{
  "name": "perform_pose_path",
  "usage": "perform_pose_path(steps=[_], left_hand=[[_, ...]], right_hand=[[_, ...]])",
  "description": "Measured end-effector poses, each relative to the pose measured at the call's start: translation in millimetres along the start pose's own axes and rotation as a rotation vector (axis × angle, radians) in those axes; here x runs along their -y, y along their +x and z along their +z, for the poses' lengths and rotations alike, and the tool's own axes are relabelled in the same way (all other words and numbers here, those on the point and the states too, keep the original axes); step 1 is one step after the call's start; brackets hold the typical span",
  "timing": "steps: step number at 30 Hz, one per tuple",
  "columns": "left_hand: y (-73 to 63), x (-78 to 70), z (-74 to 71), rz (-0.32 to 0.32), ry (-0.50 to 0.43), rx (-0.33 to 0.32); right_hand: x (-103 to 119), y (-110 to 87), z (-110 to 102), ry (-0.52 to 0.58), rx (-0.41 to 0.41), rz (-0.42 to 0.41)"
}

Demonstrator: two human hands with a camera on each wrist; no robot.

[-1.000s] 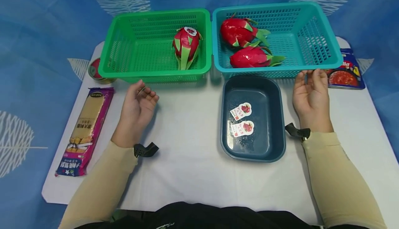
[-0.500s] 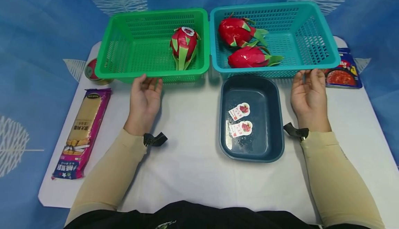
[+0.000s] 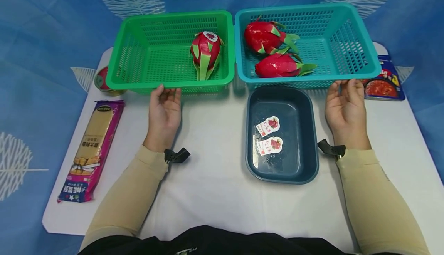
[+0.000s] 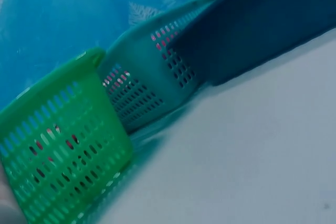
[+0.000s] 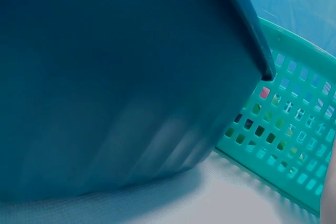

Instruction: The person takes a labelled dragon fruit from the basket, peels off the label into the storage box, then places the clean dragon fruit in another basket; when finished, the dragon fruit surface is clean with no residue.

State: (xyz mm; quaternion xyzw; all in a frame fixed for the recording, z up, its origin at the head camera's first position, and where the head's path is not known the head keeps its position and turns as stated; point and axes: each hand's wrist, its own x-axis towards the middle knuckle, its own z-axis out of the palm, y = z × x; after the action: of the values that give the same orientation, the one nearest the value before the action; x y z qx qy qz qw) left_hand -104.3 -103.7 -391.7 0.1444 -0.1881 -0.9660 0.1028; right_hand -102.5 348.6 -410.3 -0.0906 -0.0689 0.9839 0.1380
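In the head view my left hand (image 3: 164,117) is palm up, its fingertips touching the front rim of the green basket (image 3: 166,84) from below. One red dragon fruit (image 3: 206,54) with a round sticker stands inside that basket. My right hand (image 3: 346,112), also palm up, touches the front rim of the teal basket (image 3: 305,81) with its fingertips. Two dragon fruits lie in the left part of the teal basket, a rear one (image 3: 262,36) and a front one (image 3: 277,66). The rims hide the tips of several fingers.
A dark blue tub (image 3: 293,131) holding two fruit-printed labels (image 3: 268,146) stands before the teal basket. Left lie a spaghetti pack (image 3: 91,151) and a can (image 3: 102,81). A blue pouch (image 3: 385,79) sits partly behind the teal basket's right end.
My left hand has moved right and forward to the green basket's front rim, where it was apart a second ago. My right hand has stayed at the teal basket's rim.
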Motion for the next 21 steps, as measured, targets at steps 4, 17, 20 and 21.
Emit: perform_pose_path(steps=[4, 17, 20, 21], left_hand=[[1.3, 0.0, -4.5, 0.005, 0.015, 0.038], [6.1, -0.9, -12.0, 0.010, 0.039, 0.088], [6.6, -2.0, -12.0, 0.004, 0.032, 0.100], [6.6, -2.6, -12.3, 0.002, 0.029, 0.101]], right_hand=[[1, 0.1, 0, -0.018, 0.001, -0.001], [20, -18.9, 10, -0.372, -0.028, -0.097], [19, -27.5, 25, -0.514, 0.120, -0.140], [17, -30.4, 31, -0.562, 0.168, -0.150]])
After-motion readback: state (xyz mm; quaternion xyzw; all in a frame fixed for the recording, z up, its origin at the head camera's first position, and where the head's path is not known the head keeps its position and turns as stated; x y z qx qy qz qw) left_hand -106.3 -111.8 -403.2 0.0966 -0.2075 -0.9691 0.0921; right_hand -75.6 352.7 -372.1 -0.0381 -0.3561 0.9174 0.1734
